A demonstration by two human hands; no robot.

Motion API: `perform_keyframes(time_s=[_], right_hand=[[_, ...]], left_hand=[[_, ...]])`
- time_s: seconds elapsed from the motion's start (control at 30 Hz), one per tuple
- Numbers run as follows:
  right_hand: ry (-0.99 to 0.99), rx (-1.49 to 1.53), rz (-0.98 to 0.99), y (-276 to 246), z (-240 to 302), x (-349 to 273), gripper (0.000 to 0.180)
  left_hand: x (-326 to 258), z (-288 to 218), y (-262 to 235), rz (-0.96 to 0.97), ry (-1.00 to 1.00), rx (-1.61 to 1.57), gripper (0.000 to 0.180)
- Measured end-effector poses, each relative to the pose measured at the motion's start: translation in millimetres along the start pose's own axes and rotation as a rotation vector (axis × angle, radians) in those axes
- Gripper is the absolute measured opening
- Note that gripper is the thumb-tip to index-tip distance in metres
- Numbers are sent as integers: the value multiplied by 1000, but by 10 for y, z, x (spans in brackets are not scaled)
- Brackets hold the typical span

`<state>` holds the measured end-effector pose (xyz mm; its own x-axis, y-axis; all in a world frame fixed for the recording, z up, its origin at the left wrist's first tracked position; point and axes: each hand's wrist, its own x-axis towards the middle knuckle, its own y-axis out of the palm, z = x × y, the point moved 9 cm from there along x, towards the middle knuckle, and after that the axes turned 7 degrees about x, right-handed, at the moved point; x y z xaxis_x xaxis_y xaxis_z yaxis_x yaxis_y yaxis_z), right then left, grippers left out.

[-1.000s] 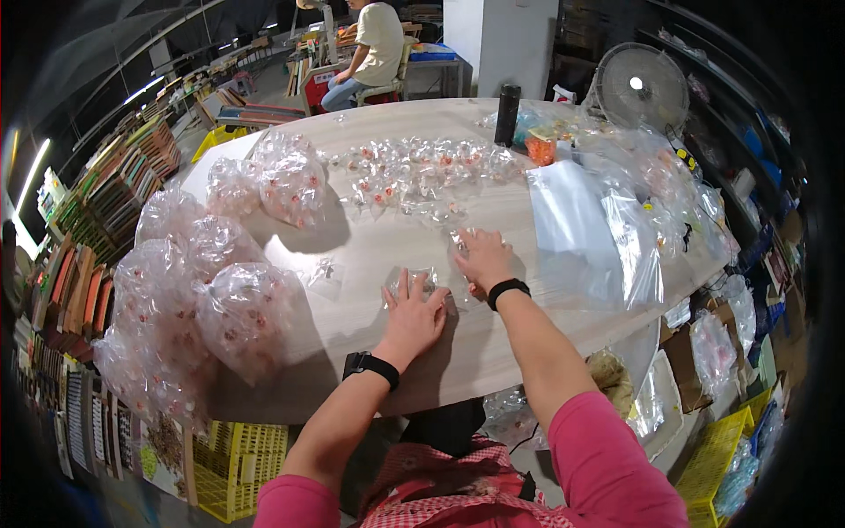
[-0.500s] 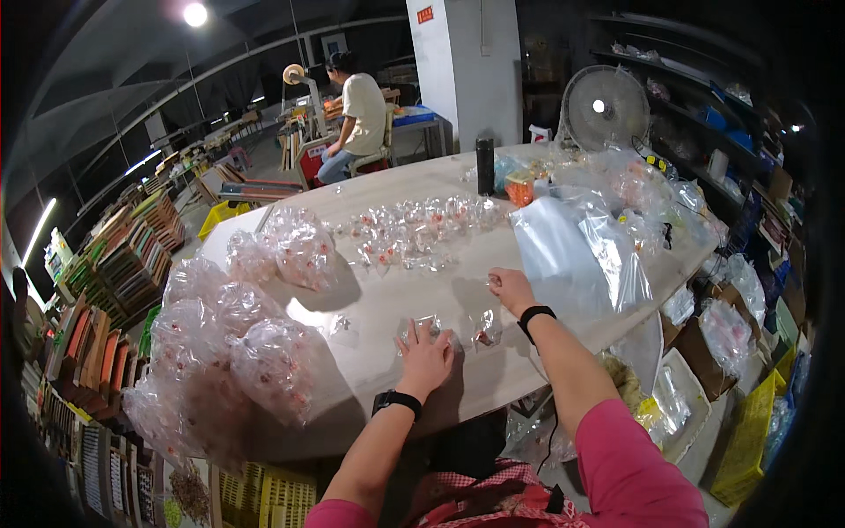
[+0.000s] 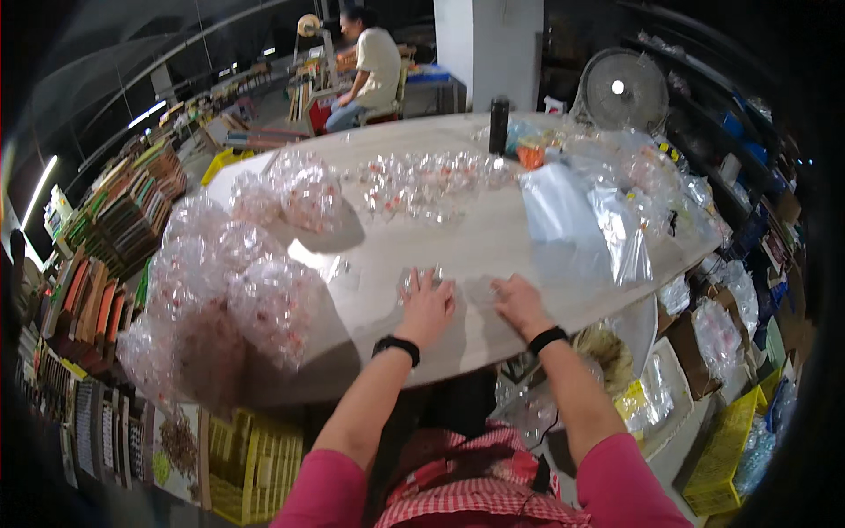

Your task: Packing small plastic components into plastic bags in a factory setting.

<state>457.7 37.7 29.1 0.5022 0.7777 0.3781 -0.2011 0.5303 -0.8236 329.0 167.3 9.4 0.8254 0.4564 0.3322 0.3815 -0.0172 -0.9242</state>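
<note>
The left hand (image 3: pixel 429 317), fingers spread and unclenched, partly covers a packet (image 3: pixel 406 283) on the bench (image 3: pixel 480 233), the right hand (image 3: pixel 522 304) nearby, its grip indeterminable; uneven pressing could crease the packet or make it slide.

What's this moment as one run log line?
left hand: on clear packet | right hand: near tabletop, grip unclear | filled clear bags: left

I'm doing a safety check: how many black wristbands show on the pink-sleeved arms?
2: one wristband behind the left hand, another wristband behind the right hand. Both show plainly.
</note>
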Motion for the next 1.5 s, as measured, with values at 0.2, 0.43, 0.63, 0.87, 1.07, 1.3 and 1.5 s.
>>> perform_keyframes(time_s=[0.2, 0.43, 0.63, 0.87, 1.07, 1.3, 1.5], right_hand=[[140, 331, -250, -1062, -599, -789, 38], [519, 176, -163, -1256, -1345, -1748, 41], [278, -170, -290, -1204, -960, -1674, 45], [-228, 133, -153, -560, 640, -312, 61], [-106, 114, 190, 447, 1197, 277, 80], [-224, 16, 187, 931, 1132, 458, 62], [-143, 51, 108, 531, 726, 320, 40]], left_hand=[[345, 613, -193, -79, -19, -445, 52], [249, 2098, -505, 45, -294, -49, 66], [53, 2043, -126, 225, -164, 43, 52], [84, 1409, -337, 172, -111, -448, 33], [22, 1212, -193, 195, -23, -573, 36], [171, 802, -274, 396, 78, -415, 37], [947, 701, -454, 517, 168, -334, 31]])
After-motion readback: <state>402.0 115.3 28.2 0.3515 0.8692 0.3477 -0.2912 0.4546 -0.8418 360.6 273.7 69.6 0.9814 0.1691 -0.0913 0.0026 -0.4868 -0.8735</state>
